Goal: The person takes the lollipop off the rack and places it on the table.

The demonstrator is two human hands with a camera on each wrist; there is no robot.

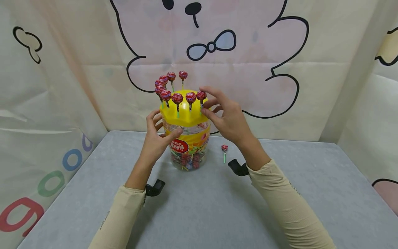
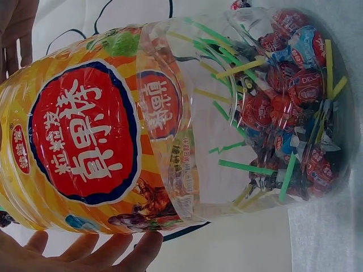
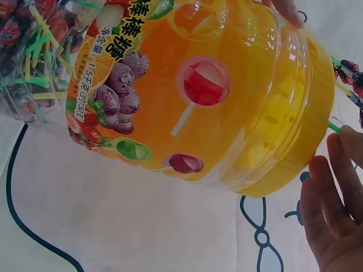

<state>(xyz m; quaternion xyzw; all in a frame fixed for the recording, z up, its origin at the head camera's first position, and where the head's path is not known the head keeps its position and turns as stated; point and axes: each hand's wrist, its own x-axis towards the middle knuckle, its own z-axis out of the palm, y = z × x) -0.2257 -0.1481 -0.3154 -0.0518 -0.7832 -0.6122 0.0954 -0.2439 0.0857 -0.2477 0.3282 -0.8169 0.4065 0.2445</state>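
Note:
A clear plastic candy jar [image 1: 194, 141] with a yellow lid [image 1: 186, 119] stands upright on the table. Red-wrapped lollipops, several of them, stand in an arc around the lid, sticks down. My left hand [image 1: 158, 138] holds the jar's left side, thumb across the front and fingers round the side. At the lid's right edge my right hand [image 1: 231, 119] pinches a lollipop [image 1: 201, 95] between thumb and fingers. Its green stick [image 3: 334, 126] meets the lid rim in the right wrist view. More wrapped lollipops [image 2: 306, 85] lie loose in the jar's bottom.
One lollipop [image 1: 224, 148] with a green stick lies on the grey table [image 1: 199, 214], right of the jar. A printed cloth [image 1: 217, 76] hangs behind the table, with more cloth at both sides. Black wrist mounts [image 1: 155, 187] stick out from both sleeves.

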